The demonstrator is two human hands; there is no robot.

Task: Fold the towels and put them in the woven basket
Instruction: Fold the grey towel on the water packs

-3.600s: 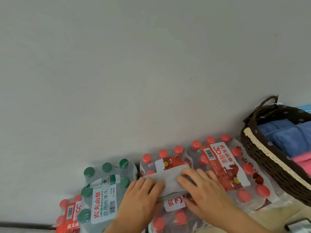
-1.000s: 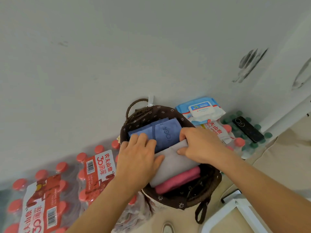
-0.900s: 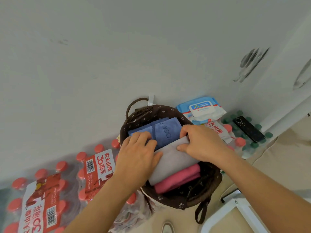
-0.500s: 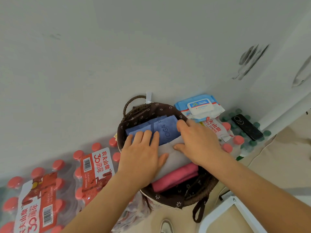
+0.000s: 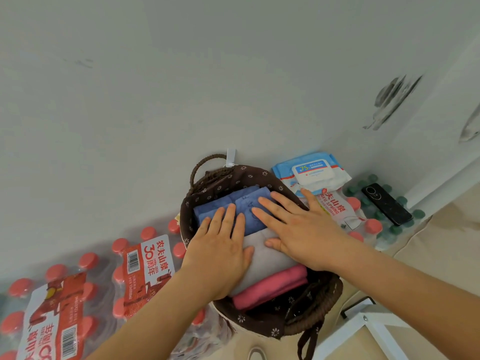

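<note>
Left hand point(image 5: 220, 252): palm down, fingers straight and slightly spread, curled round nothing.
Right hand point(image 5: 301, 229): palm down, fingers straight, thumb out to the side, curled round nothing.
Dark brown oval woven basket with flower-print cloth lining point(image 5: 330, 300): its rim rings the fingers of both hands. A looped handle point(image 5: 205, 159) stands beyond the left fingertips.
Folded grey cloth towel point(image 5: 267, 261): inside the basket, pressed under both palms. Both thumbs lie on it, and it shows between them.
Folded blue cloth towels point(image 5: 242, 198): two, side by side inside the basket, under the fingertips of both hands. They touch the grey towel on its fingertip side.
Folded pink cloth towel point(image 5: 272, 285): inside the basket, on the wrist side of the thumbs, touching the grey towel.
White wall hook point(image 5: 230, 157): beyond the fingertips, just beside the looped handle.
Blue-and-white soft pack of wet wipes point(image 5: 311, 170): beyond the right little finger, outside the basket.
Slim black phone point(image 5: 387, 205): well to the right of the right fingers, lying on green bottle caps point(image 5: 418, 213).
Shrink-wrapped packs of red-capped water bottles point(image 5: 145, 266): left of the left fingers, just beside the basket wall.
White metal frame point(image 5: 363, 326): on the wrist side of the right fingers, under the forearm, outside the basket.
</note>
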